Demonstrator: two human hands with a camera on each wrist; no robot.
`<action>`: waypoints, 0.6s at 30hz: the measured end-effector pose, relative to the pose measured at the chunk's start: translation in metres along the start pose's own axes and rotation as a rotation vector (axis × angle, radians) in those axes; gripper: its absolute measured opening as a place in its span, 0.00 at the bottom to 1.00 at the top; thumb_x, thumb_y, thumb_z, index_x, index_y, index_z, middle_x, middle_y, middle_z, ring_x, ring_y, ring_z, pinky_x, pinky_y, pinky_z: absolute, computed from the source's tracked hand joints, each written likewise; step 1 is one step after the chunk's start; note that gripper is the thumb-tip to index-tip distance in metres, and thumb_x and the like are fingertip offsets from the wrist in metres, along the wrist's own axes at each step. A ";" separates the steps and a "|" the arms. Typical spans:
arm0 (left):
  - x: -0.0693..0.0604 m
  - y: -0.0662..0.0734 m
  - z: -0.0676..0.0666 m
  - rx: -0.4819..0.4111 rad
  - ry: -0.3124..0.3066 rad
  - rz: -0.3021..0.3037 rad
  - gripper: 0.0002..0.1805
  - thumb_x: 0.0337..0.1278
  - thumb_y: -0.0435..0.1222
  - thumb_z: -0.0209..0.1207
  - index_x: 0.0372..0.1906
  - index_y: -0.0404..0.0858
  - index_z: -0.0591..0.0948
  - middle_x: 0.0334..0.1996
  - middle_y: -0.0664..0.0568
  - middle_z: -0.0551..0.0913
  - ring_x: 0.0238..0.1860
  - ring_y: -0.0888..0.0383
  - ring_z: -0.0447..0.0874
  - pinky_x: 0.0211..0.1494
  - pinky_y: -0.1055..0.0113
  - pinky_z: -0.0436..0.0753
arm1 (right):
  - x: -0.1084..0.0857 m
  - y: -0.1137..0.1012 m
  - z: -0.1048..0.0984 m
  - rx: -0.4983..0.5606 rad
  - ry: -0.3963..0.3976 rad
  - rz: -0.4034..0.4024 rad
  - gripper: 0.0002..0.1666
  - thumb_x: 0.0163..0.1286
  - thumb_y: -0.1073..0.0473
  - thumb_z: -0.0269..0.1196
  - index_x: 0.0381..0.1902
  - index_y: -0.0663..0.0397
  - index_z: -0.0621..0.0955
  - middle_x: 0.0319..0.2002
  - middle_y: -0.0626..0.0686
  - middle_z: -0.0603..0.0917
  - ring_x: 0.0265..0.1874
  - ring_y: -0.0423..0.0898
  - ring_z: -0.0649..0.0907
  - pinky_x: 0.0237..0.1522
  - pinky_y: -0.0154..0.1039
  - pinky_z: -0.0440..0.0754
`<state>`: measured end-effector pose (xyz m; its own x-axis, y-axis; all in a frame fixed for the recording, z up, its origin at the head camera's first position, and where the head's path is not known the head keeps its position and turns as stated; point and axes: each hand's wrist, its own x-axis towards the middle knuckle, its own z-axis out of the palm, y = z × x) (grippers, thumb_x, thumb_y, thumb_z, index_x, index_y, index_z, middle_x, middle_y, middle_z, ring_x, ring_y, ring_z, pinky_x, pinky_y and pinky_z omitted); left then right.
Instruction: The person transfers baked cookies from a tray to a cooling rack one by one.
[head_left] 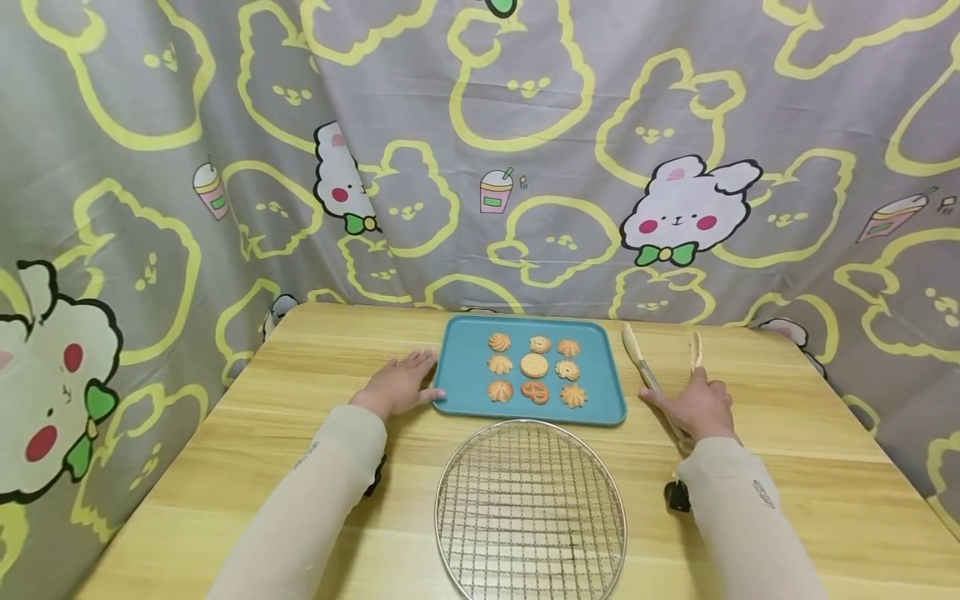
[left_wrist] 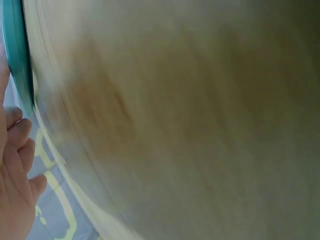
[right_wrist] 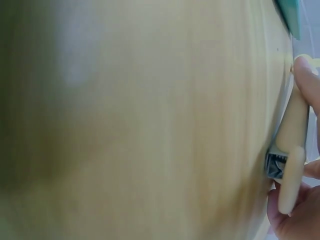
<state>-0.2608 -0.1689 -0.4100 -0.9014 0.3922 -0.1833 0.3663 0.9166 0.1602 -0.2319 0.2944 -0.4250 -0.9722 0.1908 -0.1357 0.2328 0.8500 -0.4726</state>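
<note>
The left hand (head_left: pixel 397 386) lies spread at the left edge of a teal tray (head_left: pixel 461 367), its thumb touching the rim. In the left wrist view, that hand (left_wrist: pixel 16 185) shows beside the tray's edge (left_wrist: pixel 19 55). Several cookies (head_left: pixel 534 365) of different shapes sit on the tray in rows. To the tray's right, the right hand (head_left: pixel 697 407) holds the tongs (head_left: pixel 645 367) across both arms, which are spread apart with tips pointing away. The right wrist view shows the tongs' end (right_wrist: pixel 294 125) between thumb and fingers of the hand (right_wrist: pixel 304 217).
A round wire rack (head_left: pixel 531 508) lies on the wooden table (head_left: pixel 225 467) in front of the tray, between the two forearms. Behind and to the left of the table hangs a grey curtain (head_left: pixel 420 100) with cartoon animals.
</note>
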 end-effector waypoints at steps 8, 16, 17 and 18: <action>0.001 0.000 0.000 -0.015 -0.021 0.009 0.44 0.66 0.59 0.46 0.75 0.37 0.50 0.74 0.46 0.50 0.73 0.48 0.44 0.72 0.46 0.49 | 0.001 0.001 0.007 0.039 0.081 0.016 0.73 0.54 0.25 0.61 0.69 0.81 0.46 0.55 0.86 0.56 0.51 0.78 0.61 0.49 0.69 0.67; 0.001 0.001 -0.001 -0.015 -0.043 0.015 0.42 0.68 0.57 0.45 0.76 0.37 0.48 0.74 0.46 0.49 0.74 0.49 0.44 0.72 0.47 0.49 | -0.001 0.001 0.011 0.092 0.145 0.028 0.69 0.57 0.29 0.63 0.68 0.82 0.49 0.53 0.84 0.61 0.50 0.75 0.64 0.49 0.66 0.68; 0.002 0.002 -0.001 -0.016 -0.045 0.012 0.42 0.68 0.57 0.45 0.76 0.38 0.48 0.74 0.47 0.49 0.74 0.49 0.43 0.72 0.47 0.48 | -0.001 0.002 0.011 0.098 0.151 0.029 0.68 0.57 0.30 0.63 0.68 0.82 0.48 0.54 0.84 0.62 0.50 0.75 0.64 0.49 0.66 0.68; 0.002 0.002 0.000 -0.016 -0.044 0.014 0.42 0.68 0.57 0.45 0.76 0.38 0.48 0.74 0.47 0.49 0.74 0.49 0.43 0.72 0.47 0.49 | -0.001 0.003 0.012 0.101 0.156 0.027 0.68 0.57 0.30 0.63 0.68 0.82 0.48 0.54 0.84 0.62 0.51 0.75 0.64 0.50 0.66 0.68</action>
<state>-0.2617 -0.1668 -0.4096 -0.8852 0.4080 -0.2233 0.3745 0.9100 0.1781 -0.2305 0.2907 -0.4363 -0.9560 0.2930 -0.0164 0.2521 0.7914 -0.5570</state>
